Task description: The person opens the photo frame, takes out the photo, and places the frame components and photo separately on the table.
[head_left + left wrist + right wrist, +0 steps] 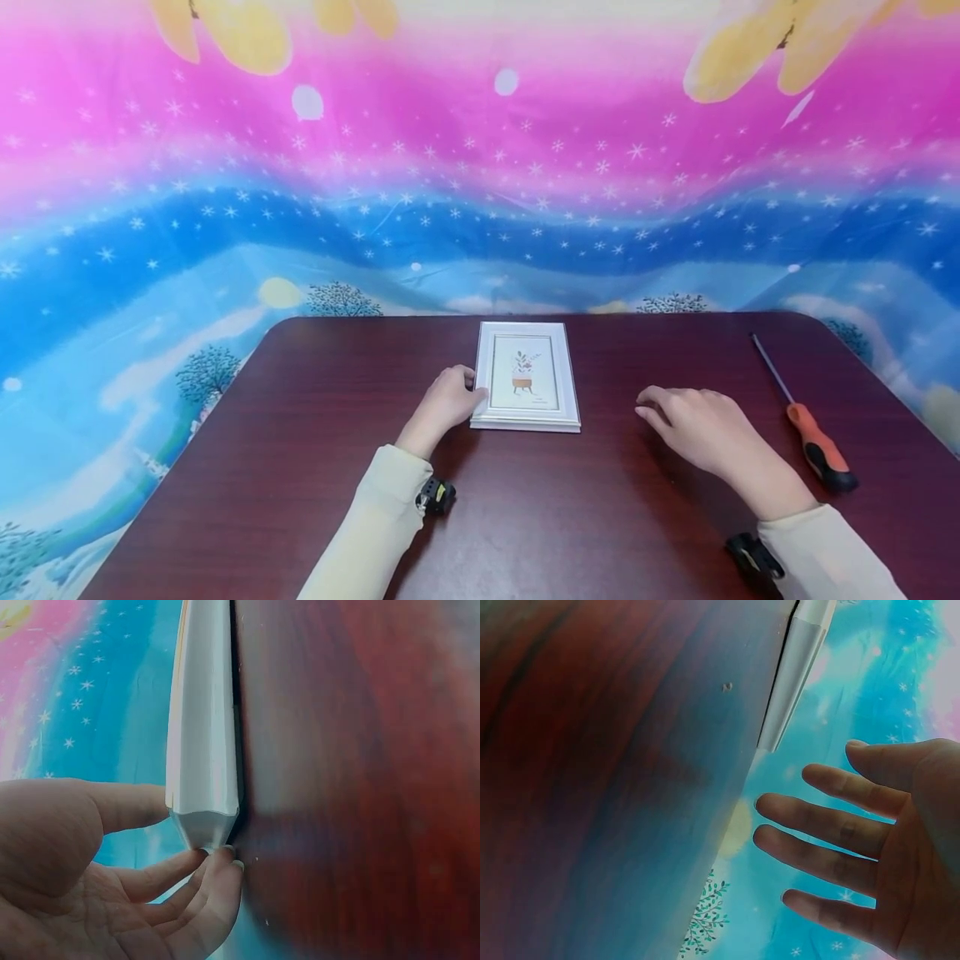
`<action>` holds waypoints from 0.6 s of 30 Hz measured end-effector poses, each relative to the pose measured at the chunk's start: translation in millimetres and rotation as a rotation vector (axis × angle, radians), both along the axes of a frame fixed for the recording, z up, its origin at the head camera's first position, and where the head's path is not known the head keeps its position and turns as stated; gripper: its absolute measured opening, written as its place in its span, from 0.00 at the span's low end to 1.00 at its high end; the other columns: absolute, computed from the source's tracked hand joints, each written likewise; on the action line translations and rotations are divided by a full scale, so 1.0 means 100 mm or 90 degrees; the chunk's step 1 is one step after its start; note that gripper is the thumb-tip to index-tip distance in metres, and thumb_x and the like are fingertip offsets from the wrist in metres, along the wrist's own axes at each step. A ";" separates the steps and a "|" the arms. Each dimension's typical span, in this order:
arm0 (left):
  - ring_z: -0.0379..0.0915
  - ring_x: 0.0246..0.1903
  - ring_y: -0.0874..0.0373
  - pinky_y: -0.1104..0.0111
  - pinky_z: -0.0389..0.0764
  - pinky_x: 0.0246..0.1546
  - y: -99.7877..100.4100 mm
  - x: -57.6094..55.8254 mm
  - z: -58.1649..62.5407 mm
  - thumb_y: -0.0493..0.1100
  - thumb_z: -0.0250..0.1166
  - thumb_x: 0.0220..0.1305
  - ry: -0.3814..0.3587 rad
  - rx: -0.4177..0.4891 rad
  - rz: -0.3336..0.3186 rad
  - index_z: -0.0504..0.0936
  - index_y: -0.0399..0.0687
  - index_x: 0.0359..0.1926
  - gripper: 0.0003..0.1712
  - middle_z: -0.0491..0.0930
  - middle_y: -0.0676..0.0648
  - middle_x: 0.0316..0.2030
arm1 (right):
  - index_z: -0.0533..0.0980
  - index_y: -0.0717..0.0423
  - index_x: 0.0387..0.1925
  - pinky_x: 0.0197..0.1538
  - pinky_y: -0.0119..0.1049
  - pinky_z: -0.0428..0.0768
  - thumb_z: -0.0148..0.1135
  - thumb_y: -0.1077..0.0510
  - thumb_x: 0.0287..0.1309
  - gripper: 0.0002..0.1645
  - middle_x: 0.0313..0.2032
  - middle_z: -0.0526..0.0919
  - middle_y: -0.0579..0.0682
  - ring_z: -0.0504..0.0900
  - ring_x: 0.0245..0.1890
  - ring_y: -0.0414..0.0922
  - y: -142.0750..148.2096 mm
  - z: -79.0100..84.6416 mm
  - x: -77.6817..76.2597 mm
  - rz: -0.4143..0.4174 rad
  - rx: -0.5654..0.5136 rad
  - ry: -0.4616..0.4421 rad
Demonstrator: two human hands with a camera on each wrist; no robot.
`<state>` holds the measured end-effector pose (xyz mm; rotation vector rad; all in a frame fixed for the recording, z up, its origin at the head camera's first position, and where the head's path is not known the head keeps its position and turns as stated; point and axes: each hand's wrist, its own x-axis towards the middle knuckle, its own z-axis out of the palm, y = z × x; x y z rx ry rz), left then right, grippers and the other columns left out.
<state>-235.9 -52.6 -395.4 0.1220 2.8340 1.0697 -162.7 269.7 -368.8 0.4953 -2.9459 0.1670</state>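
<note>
A white picture frame (566, 375) lies face up near the table's far edge, its print showing a plant in an orange pot on legs. At its left side my left hand (447, 397) pinches the frame, the thumb on the front border. The left wrist view shows the fingertips (217, 859) curled at the frame's side edge (202, 735). To the right of the frame, apart from it, my right hand (693, 425) hovers above the table. Its fingers (817, 817) are spread and hold nothing in the right wrist view.
An orange and black screwdriver (816, 442) lies on the right part of the dark red wooden table (517, 517), its shaft pointing to the far edge. Behind the table hangs a pink and blue cloth (480, 183) with snowflakes.
</note>
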 end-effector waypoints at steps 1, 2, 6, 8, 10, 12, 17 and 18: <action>0.76 0.53 0.45 0.53 0.75 0.54 0.00 -0.01 0.00 0.42 0.64 0.67 0.002 -0.002 -0.001 0.76 0.31 0.58 0.24 0.80 0.37 0.50 | 0.83 0.53 0.45 0.34 0.50 0.81 0.64 0.53 0.64 0.11 0.37 0.87 0.48 0.84 0.30 0.47 0.00 0.00 0.00 -0.001 0.000 0.001; 0.76 0.52 0.45 0.54 0.76 0.54 0.01 -0.03 0.00 0.42 0.64 0.67 0.003 -0.006 -0.002 0.76 0.31 0.58 0.23 0.80 0.37 0.50 | 0.83 0.53 0.45 0.34 0.50 0.81 0.64 0.53 0.64 0.11 0.37 0.87 0.48 0.84 0.31 0.47 0.00 -0.01 0.00 -0.001 0.000 0.001; 0.77 0.50 0.46 0.55 0.76 0.53 0.01 -0.10 0.02 0.43 0.63 0.68 0.011 -0.035 0.001 0.76 0.31 0.57 0.23 0.81 0.37 0.49 | 0.83 0.53 0.45 0.34 0.51 0.81 0.64 0.53 0.64 0.12 0.37 0.87 0.48 0.84 0.31 0.48 -0.01 -0.03 -0.01 -0.002 0.002 -0.001; 0.77 0.50 0.46 0.55 0.76 0.52 0.01 -0.15 0.03 0.43 0.61 0.69 0.012 -0.046 0.007 0.76 0.31 0.57 0.22 0.81 0.37 0.49 | 0.83 0.52 0.45 0.34 0.51 0.81 0.64 0.53 0.64 0.11 0.37 0.87 0.48 0.85 0.31 0.48 0.00 -0.03 -0.01 -0.003 0.003 -0.001; 0.77 0.50 0.46 0.55 0.76 0.53 0.01 -0.19 0.04 0.43 0.60 0.70 0.017 -0.050 0.012 0.77 0.31 0.57 0.22 0.81 0.38 0.49 | 0.83 0.52 0.45 0.34 0.51 0.81 0.64 0.53 0.64 0.11 0.37 0.87 0.47 0.85 0.31 0.48 0.00 -0.04 -0.01 -0.005 0.004 -0.002; 0.77 0.50 0.47 0.56 0.77 0.52 0.01 -0.24 0.06 0.42 0.58 0.70 0.021 -0.046 0.018 0.77 0.32 0.57 0.21 0.81 0.38 0.49 | 0.83 0.52 0.44 0.34 0.51 0.80 0.64 0.53 0.64 0.11 0.37 0.87 0.47 0.84 0.31 0.47 0.01 -0.04 -0.01 -0.005 0.005 -0.003; 0.78 0.42 0.50 0.58 0.77 0.48 0.06 -0.38 0.08 0.42 0.57 0.71 0.029 -0.047 0.030 0.79 0.34 0.54 0.18 0.82 0.40 0.44 | 0.83 0.52 0.44 0.33 0.50 0.80 0.64 0.53 0.65 0.10 0.36 0.86 0.47 0.84 0.31 0.47 0.01 -0.03 -0.01 -0.004 0.007 -0.005; 0.77 0.38 0.51 0.59 0.77 0.45 0.07 -0.41 0.08 0.43 0.57 0.71 0.033 -0.056 0.029 0.81 0.35 0.50 0.16 0.82 0.42 0.40 | 0.83 0.52 0.44 0.33 0.50 0.80 0.64 0.53 0.65 0.10 0.36 0.86 0.47 0.84 0.31 0.47 0.01 -0.03 -0.01 -0.005 0.008 -0.006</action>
